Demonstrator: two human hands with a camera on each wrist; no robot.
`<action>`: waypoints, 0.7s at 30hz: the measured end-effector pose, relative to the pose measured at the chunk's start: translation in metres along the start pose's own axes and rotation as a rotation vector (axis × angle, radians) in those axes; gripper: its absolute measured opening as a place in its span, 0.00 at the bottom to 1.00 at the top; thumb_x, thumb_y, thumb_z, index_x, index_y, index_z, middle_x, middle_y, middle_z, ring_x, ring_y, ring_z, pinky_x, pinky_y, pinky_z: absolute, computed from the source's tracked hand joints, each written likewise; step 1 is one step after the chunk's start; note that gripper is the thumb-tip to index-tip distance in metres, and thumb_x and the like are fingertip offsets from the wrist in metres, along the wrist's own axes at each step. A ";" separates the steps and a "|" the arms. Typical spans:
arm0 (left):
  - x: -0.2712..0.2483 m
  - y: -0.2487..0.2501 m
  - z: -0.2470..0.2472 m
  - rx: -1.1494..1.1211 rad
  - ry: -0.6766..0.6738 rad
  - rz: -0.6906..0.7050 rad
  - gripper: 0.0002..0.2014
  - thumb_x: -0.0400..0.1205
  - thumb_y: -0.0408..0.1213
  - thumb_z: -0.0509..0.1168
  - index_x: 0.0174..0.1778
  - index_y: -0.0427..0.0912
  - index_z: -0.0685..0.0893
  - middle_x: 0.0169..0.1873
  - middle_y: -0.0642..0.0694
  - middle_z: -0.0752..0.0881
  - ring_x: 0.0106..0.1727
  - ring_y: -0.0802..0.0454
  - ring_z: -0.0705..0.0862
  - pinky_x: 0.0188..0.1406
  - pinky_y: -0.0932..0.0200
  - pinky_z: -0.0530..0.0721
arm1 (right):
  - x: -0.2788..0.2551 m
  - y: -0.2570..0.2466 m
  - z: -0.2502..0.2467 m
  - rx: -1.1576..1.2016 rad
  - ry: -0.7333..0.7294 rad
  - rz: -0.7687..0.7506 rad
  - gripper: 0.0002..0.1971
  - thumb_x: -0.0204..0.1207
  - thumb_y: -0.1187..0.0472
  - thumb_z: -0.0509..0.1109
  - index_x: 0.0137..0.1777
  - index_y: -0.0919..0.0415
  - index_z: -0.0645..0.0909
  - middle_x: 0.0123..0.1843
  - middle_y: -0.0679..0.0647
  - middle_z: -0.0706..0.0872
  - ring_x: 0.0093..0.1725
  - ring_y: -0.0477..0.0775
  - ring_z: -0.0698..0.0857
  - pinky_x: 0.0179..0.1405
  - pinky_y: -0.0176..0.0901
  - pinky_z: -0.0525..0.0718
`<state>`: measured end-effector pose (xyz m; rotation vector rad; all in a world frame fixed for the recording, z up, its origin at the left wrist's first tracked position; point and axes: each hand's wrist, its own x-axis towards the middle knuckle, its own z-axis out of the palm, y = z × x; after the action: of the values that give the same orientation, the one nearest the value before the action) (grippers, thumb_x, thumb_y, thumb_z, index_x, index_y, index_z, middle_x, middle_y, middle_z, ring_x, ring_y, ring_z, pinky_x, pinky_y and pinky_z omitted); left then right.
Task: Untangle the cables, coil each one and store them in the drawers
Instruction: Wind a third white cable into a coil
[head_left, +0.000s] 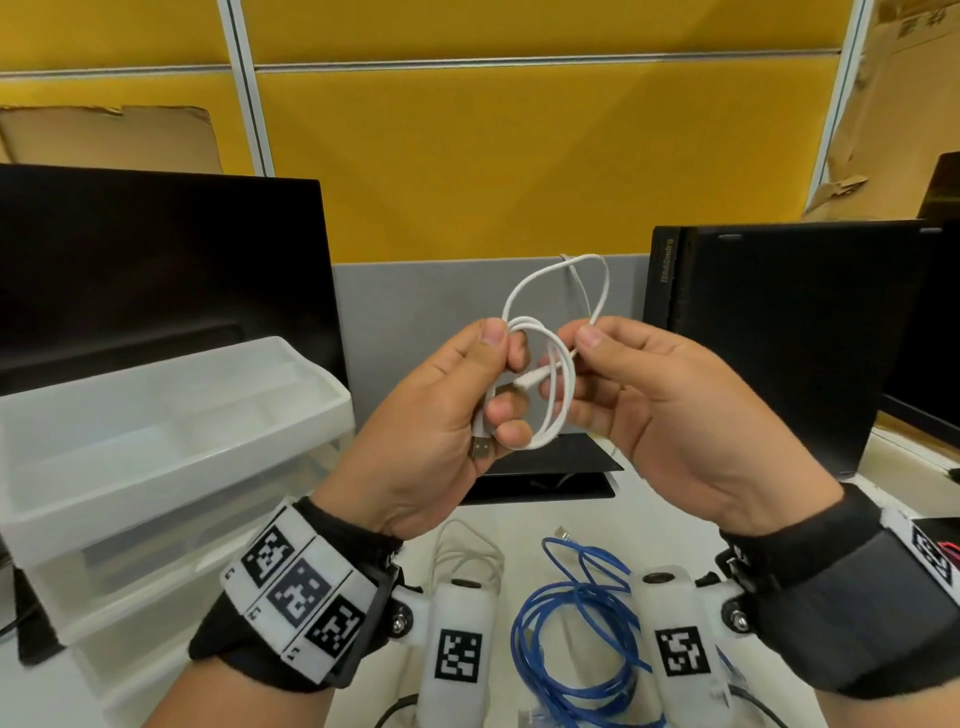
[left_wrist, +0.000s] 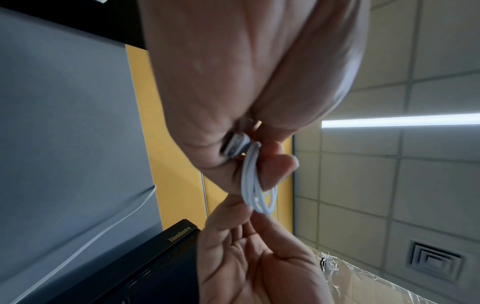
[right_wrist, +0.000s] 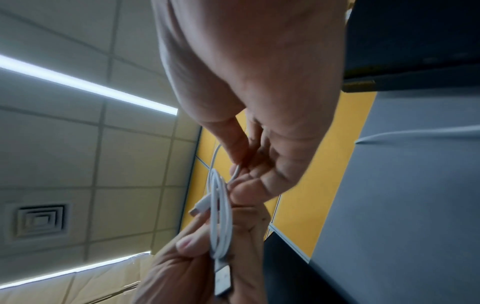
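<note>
A thin white USB cable (head_left: 550, 384) is held up in front of me, partly wound into loops. My left hand (head_left: 467, 395) grips the loops (left_wrist: 253, 185), with the USB plug (head_left: 482, 448) sticking out below its fingers. My right hand (head_left: 602, 364) pinches a strand (right_wrist: 237, 170) of the same cable between thumb and forefinger, and one wide loop rises above both hands. A small connector end (right_wrist: 201, 206) pokes across the coil. On the desk below lie a loosely coiled blue cable (head_left: 576, 629) and a pale white cable (head_left: 467, 551).
A translucent white drawer unit (head_left: 156, 441) stands at the left with a tray on top. A dark monitor (head_left: 156, 270) sits behind it, a black computer case (head_left: 779, 332) at the right. Yellow and grey partition panels close the back.
</note>
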<state>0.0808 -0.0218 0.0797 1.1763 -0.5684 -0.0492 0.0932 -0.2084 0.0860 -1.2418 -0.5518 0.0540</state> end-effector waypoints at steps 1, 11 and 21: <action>0.000 0.000 0.000 0.020 -0.009 -0.001 0.14 0.90 0.49 0.58 0.46 0.43 0.78 0.33 0.47 0.72 0.28 0.59 0.69 0.31 0.68 0.77 | -0.001 0.000 0.003 0.014 -0.049 0.036 0.15 0.91 0.60 0.61 0.62 0.71 0.85 0.50 0.66 0.93 0.50 0.60 0.92 0.54 0.50 0.93; -0.002 0.004 -0.006 0.377 0.150 0.038 0.16 0.93 0.46 0.54 0.47 0.41 0.79 0.25 0.49 0.71 0.27 0.55 0.72 0.33 0.63 0.78 | -0.005 0.015 0.015 -0.318 -0.093 0.044 0.15 0.85 0.69 0.72 0.70 0.63 0.78 0.50 0.53 0.93 0.51 0.55 0.94 0.52 0.54 0.90; -0.001 0.031 -0.029 0.076 0.265 0.106 0.14 0.93 0.43 0.57 0.44 0.43 0.79 0.36 0.49 0.74 0.27 0.61 0.70 0.31 0.68 0.77 | -0.004 0.005 -0.013 -0.850 0.045 -0.014 0.07 0.83 0.60 0.77 0.51 0.45 0.91 0.40 0.54 0.91 0.33 0.42 0.86 0.34 0.30 0.84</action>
<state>0.0847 0.0155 0.0994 1.2015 -0.4005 0.2179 0.0968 -0.2198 0.0777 -2.0576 -0.5610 -0.2455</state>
